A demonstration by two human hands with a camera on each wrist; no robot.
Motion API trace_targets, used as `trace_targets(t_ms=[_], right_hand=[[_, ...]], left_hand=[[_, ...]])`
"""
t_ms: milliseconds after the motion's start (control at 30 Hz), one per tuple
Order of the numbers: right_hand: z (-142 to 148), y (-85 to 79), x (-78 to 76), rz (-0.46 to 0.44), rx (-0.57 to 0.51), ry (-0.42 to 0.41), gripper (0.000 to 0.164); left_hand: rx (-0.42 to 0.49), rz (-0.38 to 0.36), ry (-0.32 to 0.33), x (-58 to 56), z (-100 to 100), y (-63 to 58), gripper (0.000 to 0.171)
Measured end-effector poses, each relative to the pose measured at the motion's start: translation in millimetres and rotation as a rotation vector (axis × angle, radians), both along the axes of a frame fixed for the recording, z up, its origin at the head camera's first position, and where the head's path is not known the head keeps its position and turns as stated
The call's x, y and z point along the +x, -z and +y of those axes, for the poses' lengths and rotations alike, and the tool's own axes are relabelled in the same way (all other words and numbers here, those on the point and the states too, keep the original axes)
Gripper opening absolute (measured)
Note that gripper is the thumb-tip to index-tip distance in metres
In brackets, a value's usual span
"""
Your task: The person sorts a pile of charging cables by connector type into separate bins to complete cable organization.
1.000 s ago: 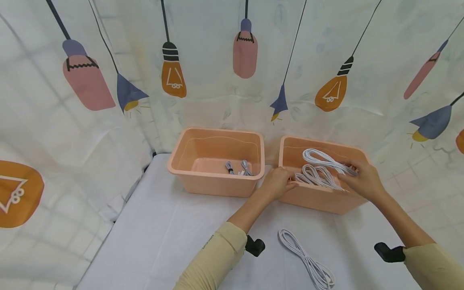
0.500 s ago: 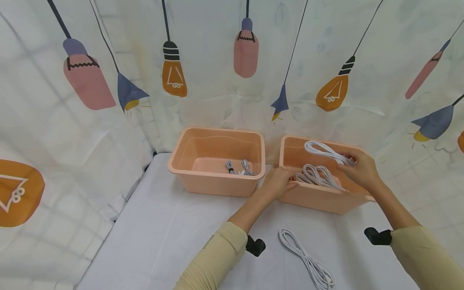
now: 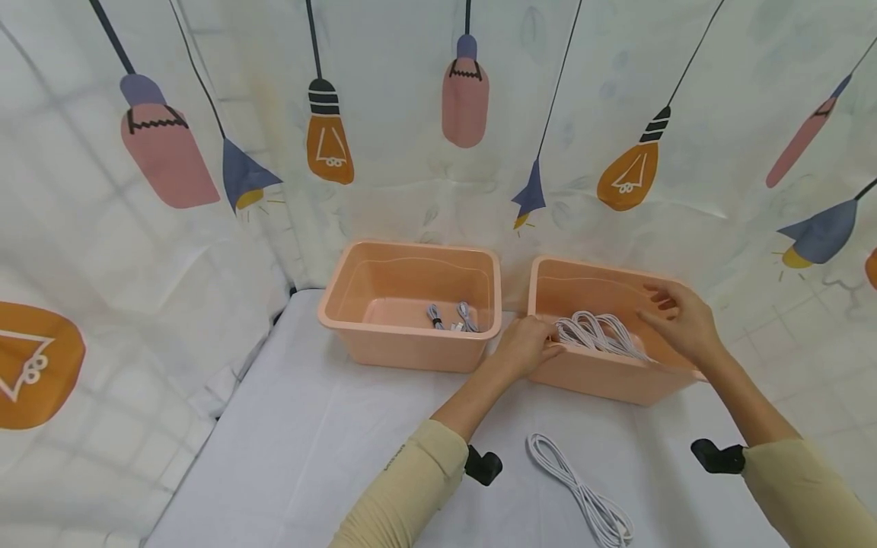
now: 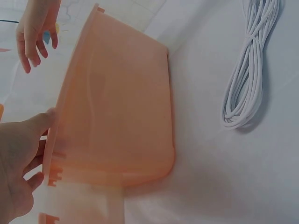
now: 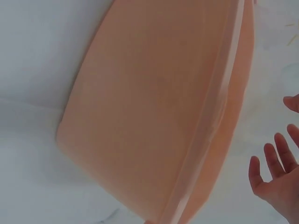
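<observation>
My left hand [image 3: 526, 346] grips the front left corner of the right-hand peach plastic bin [image 3: 603, 378], thumb and fingers on either side of its rim in the left wrist view. Over the right end of that bin hovers my right hand [image 3: 687, 321], fingers apart and loosely bent, holding nothing. In the bin lie coiled white cables [image 3: 603, 332], partly hidden behind the front wall. Another bundled white cable [image 3: 578, 491] rests on the table in front of the bin; the left wrist view shows this cable [image 4: 250, 70] tied near its middle.
Left of my left hand stands a second peach bin [image 3: 404, 350] with two small grey cable bundles [image 3: 464, 314] inside. Both bins sit on a white-covered table [image 3: 288, 457], close to a curtain [image 3: 411, 198] printed with lamps.
My right hand held a white cable bundle over the right-hand bin, raised it slightly, then let go. The bundle is gone from the fingers. The left hand has stayed on the rim.
</observation>
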State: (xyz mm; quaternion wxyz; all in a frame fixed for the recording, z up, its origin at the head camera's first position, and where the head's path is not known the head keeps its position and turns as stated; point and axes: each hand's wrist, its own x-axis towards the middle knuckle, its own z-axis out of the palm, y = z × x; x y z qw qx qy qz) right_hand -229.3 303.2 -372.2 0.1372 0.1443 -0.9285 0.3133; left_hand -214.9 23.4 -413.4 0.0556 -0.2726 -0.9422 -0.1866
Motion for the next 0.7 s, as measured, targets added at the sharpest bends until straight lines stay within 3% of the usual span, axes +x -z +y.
trace_targets(t_ms=[700], right_hand=[[-11.6,14.7,52.1,0.079,-0.138,0.014,0.045]], left_hand=[[0.014,0.025,-0.001,2.0,0.1,-0.3,0.019]])
